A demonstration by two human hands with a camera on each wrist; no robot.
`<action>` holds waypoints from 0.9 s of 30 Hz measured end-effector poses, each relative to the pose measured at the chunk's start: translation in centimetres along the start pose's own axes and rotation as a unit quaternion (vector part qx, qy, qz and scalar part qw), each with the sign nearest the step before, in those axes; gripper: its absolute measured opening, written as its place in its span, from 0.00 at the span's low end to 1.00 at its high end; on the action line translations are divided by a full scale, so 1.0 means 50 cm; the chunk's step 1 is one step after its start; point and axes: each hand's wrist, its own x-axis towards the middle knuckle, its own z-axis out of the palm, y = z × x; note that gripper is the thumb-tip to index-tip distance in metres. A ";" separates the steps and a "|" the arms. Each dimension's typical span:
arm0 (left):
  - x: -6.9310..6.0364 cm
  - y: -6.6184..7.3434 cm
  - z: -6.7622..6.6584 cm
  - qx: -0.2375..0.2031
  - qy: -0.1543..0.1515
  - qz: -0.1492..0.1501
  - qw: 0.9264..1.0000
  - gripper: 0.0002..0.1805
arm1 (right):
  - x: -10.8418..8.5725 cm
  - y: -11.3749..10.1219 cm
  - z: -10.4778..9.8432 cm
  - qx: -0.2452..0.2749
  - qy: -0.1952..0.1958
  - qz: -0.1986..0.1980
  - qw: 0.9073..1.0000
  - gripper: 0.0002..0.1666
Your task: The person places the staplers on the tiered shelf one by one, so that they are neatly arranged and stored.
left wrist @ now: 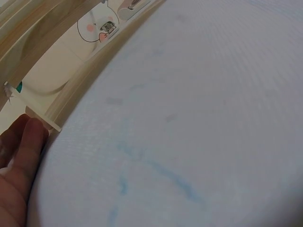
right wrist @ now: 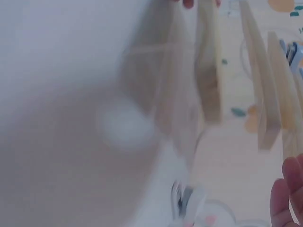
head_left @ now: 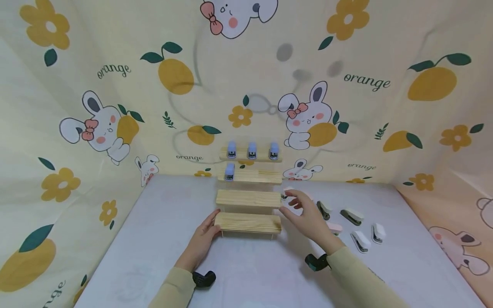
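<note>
A stepped rack with several wooden boards stands at the centre in the head view; its lowest board (head_left: pixel 247 223) has my left hand (head_left: pixel 199 244) touching its left end. The left wrist view shows those fingers (left wrist: pixel 32 142) beside a thin clear support (left wrist: pixel 40 113). My right hand (head_left: pixel 310 218) is beside the right end of the second board from the front (head_left: pixel 248 198), fingers loosely bent and holding nothing. In the right wrist view its fingertips (right wrist: pixel 286 189) are near the board ends. Three small blue staplers (head_left: pixel 252 150) stand on the top board and one (head_left: pixel 229 171) on the board below.
To the right of the rack lie several small staplers: white (head_left: pixel 360 241), cream and dark (head_left: pixel 351 216), and a pink one (head_left: pixel 334 228) partly behind my right forearm. Another is partly hidden by my right hand. A patterned cloth wall (head_left: pixel 246 77) stands behind the rack.
</note>
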 end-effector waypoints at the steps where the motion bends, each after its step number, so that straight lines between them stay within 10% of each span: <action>1: 0.000 0.001 -0.001 0.001 0.001 0.001 1.000 0.28 | -0.006 0.007 -0.008 -0.007 0.000 -0.001 1.000 0.34; 27: 0.002 -0.004 0.004 0.002 0.004 -0.007 1.000 0.28 | -0.141 0.157 -0.132 -0.026 -0.026 0.134 0.990 0.44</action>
